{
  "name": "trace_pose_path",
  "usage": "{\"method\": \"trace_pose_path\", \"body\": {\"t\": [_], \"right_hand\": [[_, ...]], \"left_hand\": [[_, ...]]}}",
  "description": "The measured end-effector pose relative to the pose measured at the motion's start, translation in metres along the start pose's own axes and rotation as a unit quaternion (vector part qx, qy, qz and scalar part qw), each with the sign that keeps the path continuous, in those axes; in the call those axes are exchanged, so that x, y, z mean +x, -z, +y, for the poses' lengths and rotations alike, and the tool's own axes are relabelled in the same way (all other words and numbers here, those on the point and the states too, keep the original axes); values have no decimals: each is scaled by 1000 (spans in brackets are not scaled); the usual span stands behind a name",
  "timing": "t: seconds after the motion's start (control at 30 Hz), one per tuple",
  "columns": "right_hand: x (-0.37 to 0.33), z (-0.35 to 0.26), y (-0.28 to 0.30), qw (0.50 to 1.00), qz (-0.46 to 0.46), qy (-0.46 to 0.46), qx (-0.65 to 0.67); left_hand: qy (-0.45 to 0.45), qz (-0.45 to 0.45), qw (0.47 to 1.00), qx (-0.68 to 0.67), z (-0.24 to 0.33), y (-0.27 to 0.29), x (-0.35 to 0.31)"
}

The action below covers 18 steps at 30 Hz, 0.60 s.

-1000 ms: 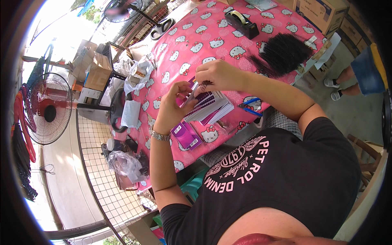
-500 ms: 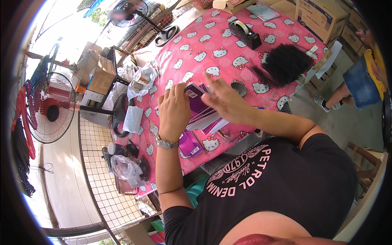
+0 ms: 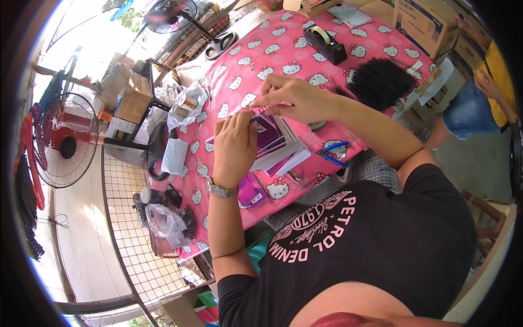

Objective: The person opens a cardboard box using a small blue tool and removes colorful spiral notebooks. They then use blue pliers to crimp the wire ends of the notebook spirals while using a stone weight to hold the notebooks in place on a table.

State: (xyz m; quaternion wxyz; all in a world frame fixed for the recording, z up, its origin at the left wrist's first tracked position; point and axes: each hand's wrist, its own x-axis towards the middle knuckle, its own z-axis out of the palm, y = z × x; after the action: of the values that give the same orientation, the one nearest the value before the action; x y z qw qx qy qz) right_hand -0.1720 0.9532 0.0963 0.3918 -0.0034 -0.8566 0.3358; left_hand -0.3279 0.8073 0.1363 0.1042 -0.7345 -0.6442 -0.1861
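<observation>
My left hand (image 3: 234, 147) is closed around the upper left edge of a small purple notebook (image 3: 268, 132). Beside it, the fingers of my right hand (image 3: 291, 99) come together in a pinch at the notebook's top corner; whatever is in them is too small to make out. Under and beside the held notebook lies a fanned pile of white-paged notebooks (image 3: 291, 155) with rows of punched holes. A few loose purple covers (image 3: 250, 191) rest nearer me, by my left wrist. To the right of the pile are blue-handled pliers (image 3: 335, 153), lying apart from both hands.
A heap of black plastic spiral coils (image 3: 381, 83) covers the table's right side. Behind it stand a black tape dispenser (image 3: 325, 44) and cardboard boxes (image 3: 425, 30). Fans (image 3: 68, 147) and plastic bags (image 3: 169, 223) line the left. A person in yellow (image 3: 498, 82) stands at right.
My right hand has drawn back and up from the notebook's face and now pinches at its top corner. The pliers have come into view. The person at right has shifted.
</observation>
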Motion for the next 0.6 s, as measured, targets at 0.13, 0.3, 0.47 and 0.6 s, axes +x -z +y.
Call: {"method": "trace_pose_path", "body": {"t": [0.13,0.3,0.47,0.6], "right_hand": [[0,-1,-3,989,45,56,-132],[-4,-7,-7,969,93,133,-189],[-6,-5,-10,986,74,104,-104],[-7,-22,-6,998,4,-27,-52]], "left_hand": [[-3,20,1000,-18,1,-2,1],[8,19,999,-43,1,1,1],[-6,17,998,-67,-5,-2,2],[16,37,998,-44,9,-1,2]]}}
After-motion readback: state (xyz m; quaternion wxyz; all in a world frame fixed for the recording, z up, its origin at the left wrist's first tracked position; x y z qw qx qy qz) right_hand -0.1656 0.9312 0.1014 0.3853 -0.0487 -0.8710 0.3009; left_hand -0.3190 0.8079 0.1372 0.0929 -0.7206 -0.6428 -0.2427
